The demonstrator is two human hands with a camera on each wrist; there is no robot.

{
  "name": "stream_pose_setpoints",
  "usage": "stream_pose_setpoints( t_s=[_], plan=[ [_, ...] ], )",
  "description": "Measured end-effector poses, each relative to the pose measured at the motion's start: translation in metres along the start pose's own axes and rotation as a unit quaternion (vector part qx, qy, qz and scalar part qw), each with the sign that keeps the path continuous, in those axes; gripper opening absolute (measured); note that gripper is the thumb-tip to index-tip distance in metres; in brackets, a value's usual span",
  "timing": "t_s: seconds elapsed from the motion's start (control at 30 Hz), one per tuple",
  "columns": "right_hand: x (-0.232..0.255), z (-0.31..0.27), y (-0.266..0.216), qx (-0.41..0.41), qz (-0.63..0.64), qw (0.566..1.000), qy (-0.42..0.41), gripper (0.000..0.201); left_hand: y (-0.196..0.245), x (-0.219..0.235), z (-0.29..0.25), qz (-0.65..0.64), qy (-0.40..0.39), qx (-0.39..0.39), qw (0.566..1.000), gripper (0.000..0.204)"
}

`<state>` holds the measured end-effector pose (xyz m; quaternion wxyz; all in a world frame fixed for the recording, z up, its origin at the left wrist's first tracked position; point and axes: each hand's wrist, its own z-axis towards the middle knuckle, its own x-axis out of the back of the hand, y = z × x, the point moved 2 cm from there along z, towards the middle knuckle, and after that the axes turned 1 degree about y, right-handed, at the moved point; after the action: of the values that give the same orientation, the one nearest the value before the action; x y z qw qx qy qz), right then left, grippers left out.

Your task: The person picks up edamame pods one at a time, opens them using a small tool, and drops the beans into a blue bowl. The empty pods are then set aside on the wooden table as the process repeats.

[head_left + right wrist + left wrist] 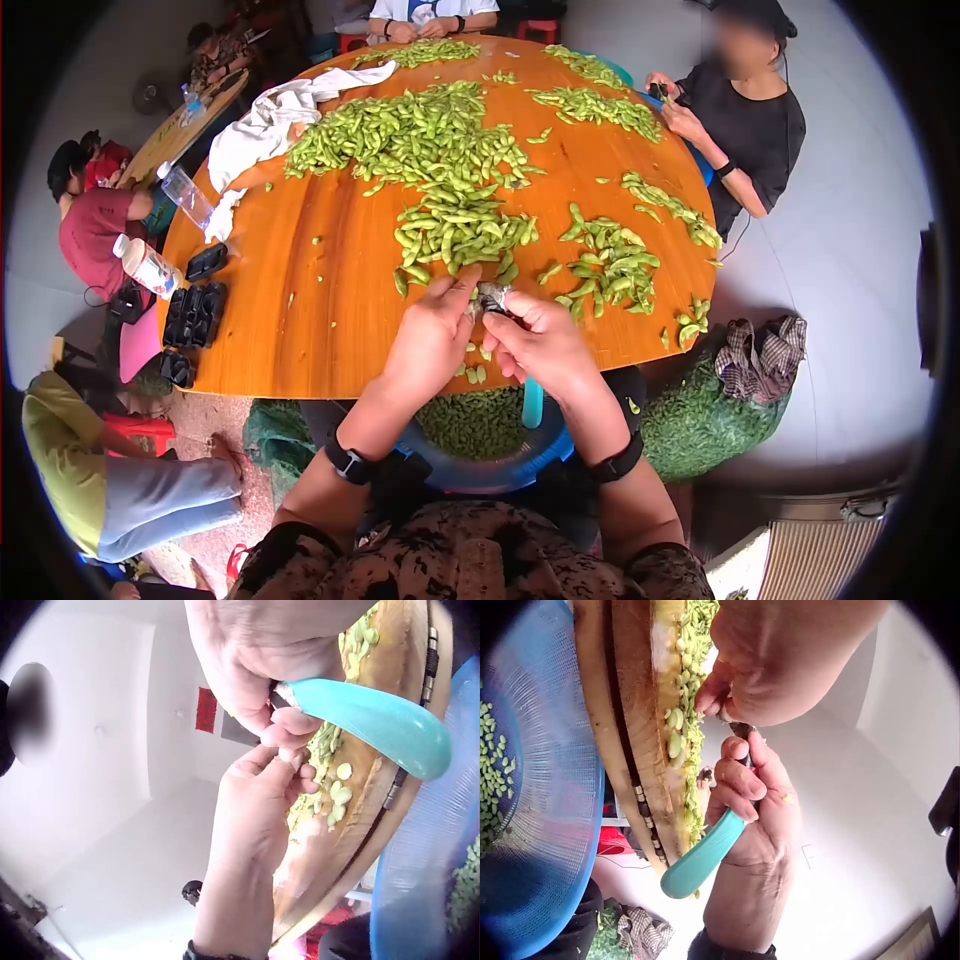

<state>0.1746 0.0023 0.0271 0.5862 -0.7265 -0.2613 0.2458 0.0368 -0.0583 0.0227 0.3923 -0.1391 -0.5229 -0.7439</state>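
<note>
My right hand (552, 350) grips a tool by its teal handle (375, 727), with the handle's broad end sticking out below the fingers. A dark metal end (742, 730) shows beyond the curled fingers. At that end my left hand (422, 345) brings thumb and fingertips together, pinching the tip, with a greyish-white bit (492, 294) there. Both hands are over the front edge of the round wooden table (270, 330). A heap of green edamame pods (460, 225) lies just beyond them. Some loose shelled beans (676, 744) lie on the edge beside the hands.
Below the edge is a blue mesh basket (555, 772) holding shelled beans. More pods (615, 260) lie to the right. Bottles (148, 265), black trays (195, 315) and a white cloth (255, 135) occupy the left. A full green net sack (705, 425) stands right; other people sit around.
</note>
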Motion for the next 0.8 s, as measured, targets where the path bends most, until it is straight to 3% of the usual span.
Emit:
stream_pose_setpoints(
  t_s=[0.23,0.57,0.67,0.7,0.77,0.8],
  plan=[
    [-0.002,-0.001,0.008,-0.004,0.032,0.999,0.011,0.015,0.006,-0.001,-0.004,0.041,-0.007,-0.027,0.999,0.046],
    [-0.002,0.003,0.016,0.008,0.109,0.994,0.015,0.019,-0.007,-0.002,-0.003,-0.086,-0.018,-0.046,0.995,0.040],
    [0.003,0.002,0.012,-0.006,0.122,0.992,-0.008,0.017,-0.017,-0.005,-0.008,-0.311,-0.086,0.140,0.936,0.034],
    [0.005,0.002,0.011,-0.022,0.133,0.991,-0.026,0.017,-0.017,-0.005,-0.010,-0.312,-0.086,0.136,0.936,0.034],
    [0.007,0.003,0.010,-0.025,0.132,0.990,-0.038,0.016,-0.019,-0.008,-0.012,-0.408,-0.099,0.187,0.888,0.034],
    [0.006,0.002,0.009,-0.011,0.110,0.994,-0.026,0.016,-0.012,-0.008,-0.011,-0.371,-0.087,0.172,0.908,0.032]
  ],
)
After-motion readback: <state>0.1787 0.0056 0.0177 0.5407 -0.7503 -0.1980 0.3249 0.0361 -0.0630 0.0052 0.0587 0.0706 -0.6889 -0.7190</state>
